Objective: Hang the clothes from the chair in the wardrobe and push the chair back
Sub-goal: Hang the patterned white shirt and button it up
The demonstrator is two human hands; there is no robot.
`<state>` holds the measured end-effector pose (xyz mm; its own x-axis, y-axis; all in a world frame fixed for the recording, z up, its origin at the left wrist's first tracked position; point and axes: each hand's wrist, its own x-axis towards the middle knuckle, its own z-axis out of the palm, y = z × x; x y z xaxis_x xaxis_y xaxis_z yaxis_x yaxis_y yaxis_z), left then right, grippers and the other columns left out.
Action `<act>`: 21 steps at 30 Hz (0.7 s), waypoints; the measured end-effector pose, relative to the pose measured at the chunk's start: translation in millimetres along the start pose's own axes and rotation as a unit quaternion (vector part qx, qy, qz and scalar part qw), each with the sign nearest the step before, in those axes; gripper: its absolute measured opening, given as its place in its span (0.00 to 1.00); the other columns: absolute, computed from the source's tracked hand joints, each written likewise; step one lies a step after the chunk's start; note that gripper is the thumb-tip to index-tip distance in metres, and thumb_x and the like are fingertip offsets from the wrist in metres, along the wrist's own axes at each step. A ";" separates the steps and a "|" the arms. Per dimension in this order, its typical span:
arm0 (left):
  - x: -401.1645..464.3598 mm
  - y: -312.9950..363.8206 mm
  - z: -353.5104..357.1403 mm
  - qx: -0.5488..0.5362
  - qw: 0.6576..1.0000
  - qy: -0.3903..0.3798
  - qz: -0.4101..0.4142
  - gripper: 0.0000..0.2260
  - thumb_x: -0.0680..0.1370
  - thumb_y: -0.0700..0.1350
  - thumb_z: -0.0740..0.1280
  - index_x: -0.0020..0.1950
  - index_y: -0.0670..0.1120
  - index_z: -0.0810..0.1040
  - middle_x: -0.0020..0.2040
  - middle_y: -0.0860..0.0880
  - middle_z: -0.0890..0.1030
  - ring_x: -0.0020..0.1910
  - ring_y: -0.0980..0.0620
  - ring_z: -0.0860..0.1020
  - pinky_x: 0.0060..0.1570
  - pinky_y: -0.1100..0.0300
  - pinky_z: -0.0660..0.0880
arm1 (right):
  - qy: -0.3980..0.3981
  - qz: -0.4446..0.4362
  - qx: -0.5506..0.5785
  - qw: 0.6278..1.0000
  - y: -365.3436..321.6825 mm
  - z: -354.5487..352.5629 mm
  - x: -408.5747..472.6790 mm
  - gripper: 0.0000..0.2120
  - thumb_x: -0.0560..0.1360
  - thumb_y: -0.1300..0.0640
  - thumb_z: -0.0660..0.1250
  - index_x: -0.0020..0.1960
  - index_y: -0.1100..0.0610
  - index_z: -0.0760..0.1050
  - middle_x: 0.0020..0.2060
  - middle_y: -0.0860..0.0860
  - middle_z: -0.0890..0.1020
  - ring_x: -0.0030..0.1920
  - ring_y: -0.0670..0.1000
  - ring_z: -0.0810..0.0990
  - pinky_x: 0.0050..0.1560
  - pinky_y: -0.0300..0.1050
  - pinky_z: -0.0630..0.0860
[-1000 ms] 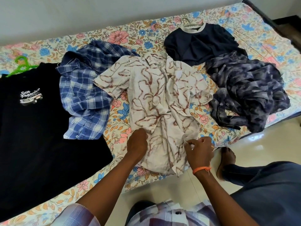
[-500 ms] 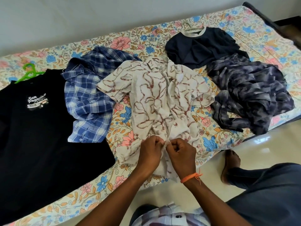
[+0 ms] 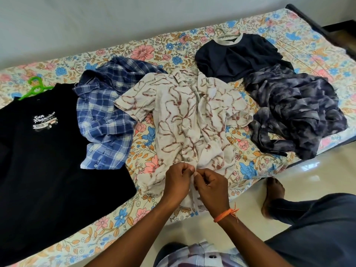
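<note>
A cream shirt with brown vine print (image 3: 185,120) lies spread in the middle of the bed, collar toward the wall. My left hand (image 3: 176,182) and my right hand (image 3: 210,185) meet at its lower front placket, each pinching an edge of the cloth near the hem. To its left lie a blue plaid shirt (image 3: 107,116) and a black T-shirt (image 3: 44,160) on a green hanger (image 3: 34,88). At the back right rests a navy T-shirt (image 3: 237,54) on a pale hanger, with a crumpled grey-blue patterned shirt (image 3: 296,114) in front of it.
The bed with a floral sheet (image 3: 159,49) runs along a plain wall. Its dark frame end (image 3: 316,26) shows at the far right. Glossy tile floor (image 3: 316,170) lies to the right, where my bare foot (image 3: 272,193) stands beside the bed.
My hands were apart on the cream shirt's lower front a second ago. They have come together at the placket and now pinch it side by side.
</note>
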<state>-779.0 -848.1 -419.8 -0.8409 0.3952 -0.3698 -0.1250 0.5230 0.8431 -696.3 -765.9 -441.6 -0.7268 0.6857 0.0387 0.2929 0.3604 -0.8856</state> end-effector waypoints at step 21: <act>13.0 3.0 -6.3 -0.219 0.963 -0.077 -0.138 0.05 0.77 0.37 0.70 0.42 0.40 0.84 0.37 0.42 0.85 0.38 0.48 0.83 0.44 0.55 0.81 | 0.048 -0.015 -0.028 0.998 6.1 1.9 5.5 0.03 0.71 0.60 0.76 0.39 0.56 0.83 0.31 0.42 0.82 0.34 0.38 0.81 0.34 0.26 0.71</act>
<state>-793.5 -846.1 -419.7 -0.6595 0.4127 -0.6282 -0.5707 0.2691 0.7759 -699.7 -761.1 -447.7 -0.6739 0.7303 0.1121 0.3078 0.4154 -0.8560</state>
